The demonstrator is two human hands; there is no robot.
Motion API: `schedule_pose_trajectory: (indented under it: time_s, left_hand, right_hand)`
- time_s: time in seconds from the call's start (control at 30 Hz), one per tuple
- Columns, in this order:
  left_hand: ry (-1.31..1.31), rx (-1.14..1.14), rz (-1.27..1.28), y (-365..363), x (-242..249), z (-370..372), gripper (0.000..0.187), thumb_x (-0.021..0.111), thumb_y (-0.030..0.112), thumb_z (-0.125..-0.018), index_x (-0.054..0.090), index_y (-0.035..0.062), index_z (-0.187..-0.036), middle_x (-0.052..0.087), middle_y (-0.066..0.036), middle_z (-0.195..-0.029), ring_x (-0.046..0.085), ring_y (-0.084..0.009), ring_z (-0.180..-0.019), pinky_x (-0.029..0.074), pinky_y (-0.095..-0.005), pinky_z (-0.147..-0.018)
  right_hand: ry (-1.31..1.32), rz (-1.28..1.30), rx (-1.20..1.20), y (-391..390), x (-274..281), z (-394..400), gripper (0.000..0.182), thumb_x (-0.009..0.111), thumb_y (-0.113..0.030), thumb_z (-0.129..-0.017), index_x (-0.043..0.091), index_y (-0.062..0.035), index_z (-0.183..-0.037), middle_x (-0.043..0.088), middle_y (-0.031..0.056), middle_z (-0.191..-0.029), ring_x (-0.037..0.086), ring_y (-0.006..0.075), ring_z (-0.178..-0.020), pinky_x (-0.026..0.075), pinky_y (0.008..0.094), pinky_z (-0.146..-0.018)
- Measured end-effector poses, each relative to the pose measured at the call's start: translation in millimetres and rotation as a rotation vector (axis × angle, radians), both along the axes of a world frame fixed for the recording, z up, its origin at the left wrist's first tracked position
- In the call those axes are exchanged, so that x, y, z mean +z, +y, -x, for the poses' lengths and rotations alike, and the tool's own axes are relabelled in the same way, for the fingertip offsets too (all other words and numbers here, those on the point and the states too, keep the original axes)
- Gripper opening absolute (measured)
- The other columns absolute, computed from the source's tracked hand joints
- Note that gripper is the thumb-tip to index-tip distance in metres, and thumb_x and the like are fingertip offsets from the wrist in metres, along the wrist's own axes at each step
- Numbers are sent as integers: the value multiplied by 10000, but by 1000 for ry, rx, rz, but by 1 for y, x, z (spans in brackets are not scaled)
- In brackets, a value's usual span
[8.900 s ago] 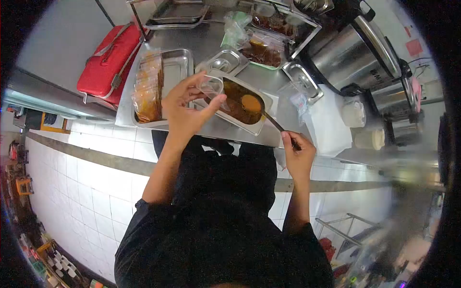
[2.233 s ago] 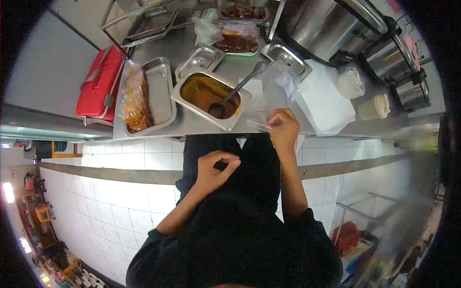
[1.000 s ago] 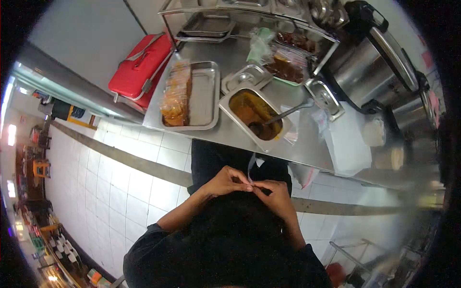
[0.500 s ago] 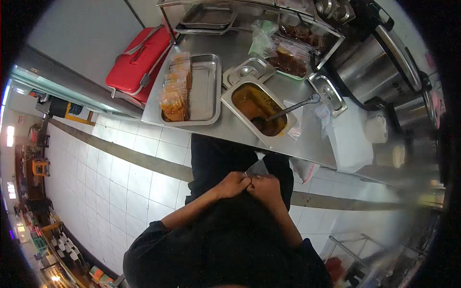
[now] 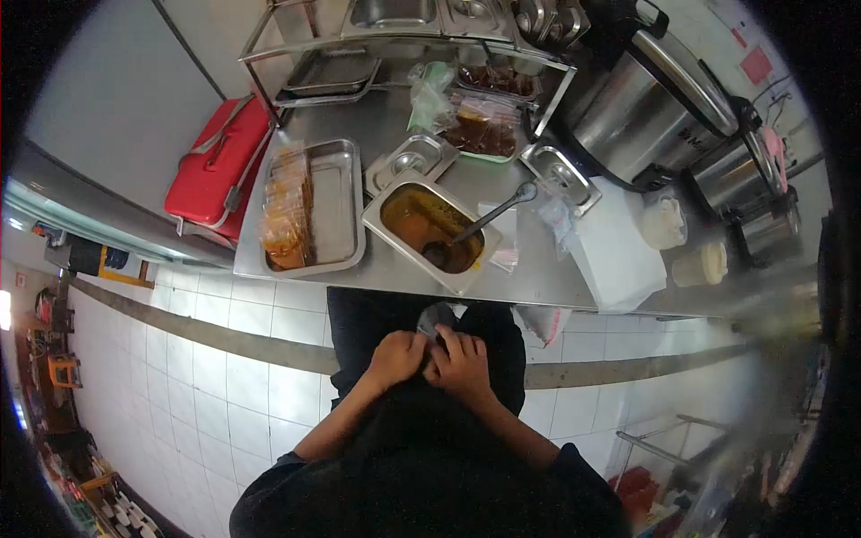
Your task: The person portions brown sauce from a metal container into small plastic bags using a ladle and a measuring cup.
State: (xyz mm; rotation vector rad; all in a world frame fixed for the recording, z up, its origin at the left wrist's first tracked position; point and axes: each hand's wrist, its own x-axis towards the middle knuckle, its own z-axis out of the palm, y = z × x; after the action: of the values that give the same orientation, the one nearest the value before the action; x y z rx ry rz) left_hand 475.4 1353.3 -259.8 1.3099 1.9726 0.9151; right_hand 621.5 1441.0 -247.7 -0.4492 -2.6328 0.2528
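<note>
Close together over my lap, my left hand (image 5: 396,359) and my right hand (image 5: 459,363) pinch a small clear plastic bag (image 5: 435,318) that sticks up between them. Beyond them on the steel counter, a metal pan (image 5: 372,215) holds orange-brown sauce (image 5: 410,224) with a ladle (image 5: 493,213) leaning in it. Left of the pan, a steel tray (image 5: 357,197) carries several filled bags (image 5: 287,211) along its left side. A few flat plastic bags (image 5: 506,242) lie right of the pan.
A red insulated bag (image 5: 211,175) stands at the left. Metal lids (image 5: 560,175), a tray of dark bagged food (image 5: 484,134) and a wire-frame shelf (image 5: 408,39) are behind. White paper (image 5: 614,251), tubs (image 5: 662,224) and large steel pots (image 5: 650,112) occupy the right.
The view has shifted, so the counter and its contents appear further left. My hands have moved slightly apart, and my right hand's fingers are more spread around the bag.
</note>
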Motion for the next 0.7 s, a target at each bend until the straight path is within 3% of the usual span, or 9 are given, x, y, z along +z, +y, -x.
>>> schedule_pose_trajectory:
  time_s: [0.1,0.23,0.27,0.3,0.5,0.53,0.6,0.63,0.7]
  left_hand:
    - [95,94,86,6,20,9,376,461,313,-936,628,12,-786,641,-255,-770,629,-457,-767,503,-533,-690]
    - [193,146,199,9,24,14,305,679,311,-791,615,53,-940,654,-214,-781,645,-437,-749,517,-506,-722]
    - [117,232,113,10,30,18,455,752,201,-724,534,61,-1097,653,-179,-865,641,-417,-831,517,-481,-752]
    - [204,196,154,6,13,29,625,778,120,-692,448,67,-1221,612,-153,-1077,600,-379,-985,490,-455,-844]
    - [-197,122,-134,-15,72,36,960,834,139,-633,337,61,-1451,466,-176,-1361,481,-350,-1208,376,-461,-1033]
    - [-205,125,-125,-15,79,37,960,834,139,-633,337,61,-1451,466,-176,-1361,481,-350,-1208,376,-461,-1033]
    - [172,-93,-225,-13,86,42,1022,844,182,-637,294,67,-1490,434,-183,-1415,429,-342,-1294,332,-452,-1101]
    - [243,-107,-233,-10,88,38,905,858,221,-634,436,89,-1424,518,-153,-1357,463,-319,-1292,339,-456,-1112]
    - [231,-149,-277,-13,68,32,826,859,225,-637,505,104,-1373,571,-135,-1287,513,-308,-1237,368,-462,-1090]
  right_hand:
    - [-87,-23,-159,0,12,5,223,651,-168,-766,681,-77,-968,612,60,-980,588,248,-881,417,427,-858]
    - [-260,-16,53,0,5,-3,179,587,-149,-831,674,-64,-963,621,70,-851,614,245,-745,440,473,-853]
    - [-219,-49,79,-2,8,-2,174,578,-135,-835,676,-64,-959,614,65,-802,614,239,-703,440,473,-852]
    - [-242,-126,86,-4,12,-1,232,588,-140,-807,701,-99,-1006,574,19,-755,604,170,-688,407,374,-768]
    - [-222,-74,66,-7,5,-4,218,617,-123,-815,700,-104,-1016,589,23,-747,602,177,-623,410,362,-757]
    - [-231,-65,69,-4,8,-5,218,617,-123,-815,700,-104,-1016,589,23,-747,602,177,-623,410,362,-757]
    - [-147,82,79,1,22,-8,224,627,-123,-829,702,-126,-1039,606,24,-742,617,173,-641,410,360,-749]
    - [-188,117,104,4,34,-11,198,617,-139,-873,701,-135,-1053,671,37,-804,645,182,-680,417,363,-763]
    - [-197,304,135,8,47,-18,211,586,-160,-903,673,-132,-1094,688,65,-887,658,224,-735,420,403,-818]
